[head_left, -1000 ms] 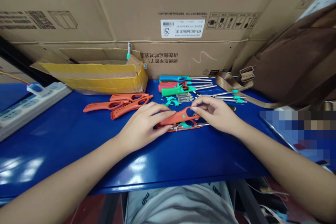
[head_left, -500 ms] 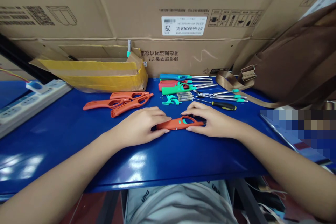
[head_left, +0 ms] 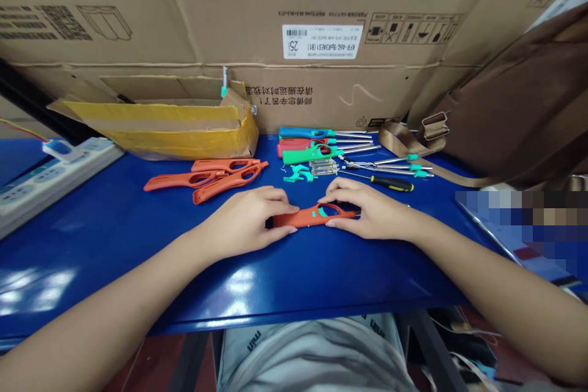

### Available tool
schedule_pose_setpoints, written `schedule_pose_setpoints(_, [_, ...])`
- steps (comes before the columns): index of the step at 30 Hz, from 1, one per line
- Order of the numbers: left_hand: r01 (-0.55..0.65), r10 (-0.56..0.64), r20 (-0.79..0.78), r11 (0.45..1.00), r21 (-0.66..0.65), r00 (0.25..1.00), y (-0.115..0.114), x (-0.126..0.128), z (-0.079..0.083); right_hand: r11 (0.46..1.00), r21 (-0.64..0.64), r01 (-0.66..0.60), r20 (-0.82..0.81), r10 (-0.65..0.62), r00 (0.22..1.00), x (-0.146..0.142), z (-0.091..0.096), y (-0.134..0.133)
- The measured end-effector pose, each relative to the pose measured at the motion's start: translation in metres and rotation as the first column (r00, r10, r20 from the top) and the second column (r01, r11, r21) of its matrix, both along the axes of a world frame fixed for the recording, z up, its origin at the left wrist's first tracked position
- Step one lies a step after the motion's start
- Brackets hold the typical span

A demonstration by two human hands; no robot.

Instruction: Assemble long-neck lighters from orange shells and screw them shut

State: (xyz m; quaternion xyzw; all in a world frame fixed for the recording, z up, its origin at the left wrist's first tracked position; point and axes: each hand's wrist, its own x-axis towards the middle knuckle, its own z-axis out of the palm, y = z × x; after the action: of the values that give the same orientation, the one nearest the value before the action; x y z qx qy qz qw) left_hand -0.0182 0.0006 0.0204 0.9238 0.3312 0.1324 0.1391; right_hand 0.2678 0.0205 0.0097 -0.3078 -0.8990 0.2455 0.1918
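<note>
An orange long-necked lighter (head_left: pixel 305 217) with turquoise parts lies across the middle of the blue table, held at both ends. My left hand (head_left: pixel 250 220) pinches its handle end between thumb and fingers. Around its narrow neck end close the thumb and fingers of my right hand (head_left: pixel 367 208), which hide part of that end. Left of centre lie several orange lighter casings (head_left: pixel 229 180). Behind my hands are turquoise trigger pieces (head_left: pixel 299 174), clear fuel tanks (head_left: pixel 324 166) and a black-and-yellow screwdriver (head_left: pixel 392 184).
Assembled lighters in blue, red and green (head_left: pixel 307 152) lie at the back, with metal tubes (head_left: pixel 404 165) to their right. A yellow-taped carton (head_left: pixel 184 135) and a white power strip (head_left: pixel 59 177) stand left. A brown bag (head_left: pixel 514 104) with a strap is at right.
Both hands keep their hold on the orange lighter in nearly the same place. The view has shifted very slightly; nothing else visibly moves.
</note>
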Motion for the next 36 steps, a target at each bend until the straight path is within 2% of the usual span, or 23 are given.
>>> schedule_pose_setpoints(6, [-0.022,0.028,-0.069,0.996,0.084,0.997,-0.006,0.006,0.0,0.999,0.043,0.009,0.051,-0.011,0.999,-0.001,-0.003,-0.001])
schedule_pose_setpoints(12, [0.001,0.048,-0.17,0.961,0.275,0.984,-0.009,0.012,-0.003,0.978,0.204,-0.032,0.222,-0.014,0.975,-0.002,0.001,-0.004])
schedule_pose_setpoints(15, [-0.009,0.037,-0.102,0.966,0.258,0.994,-0.008,0.011,-0.007,0.973,0.227,-0.044,0.232,-0.01,0.973,-0.001,0.002,-0.005])
schedule_pose_setpoints(21, [-0.019,0.01,0.08,0.993,0.112,0.997,-0.008,0.013,-0.009,0.98,0.185,-0.073,0.214,0.033,0.976,0.001,0.006,-0.008])
schedule_pose_setpoints(28, [-0.008,-0.001,0.111,0.996,0.084,0.994,-0.006,0.012,-0.005,0.99,0.132,-0.05,0.162,0.029,0.986,0.0,0.007,-0.007])
schedule_pose_setpoints(36, [0.006,-0.022,0.127,0.992,0.125,0.992,0.001,0.002,0.003,0.956,0.292,-0.001,0.255,-0.077,0.964,0.014,0.009,0.003])
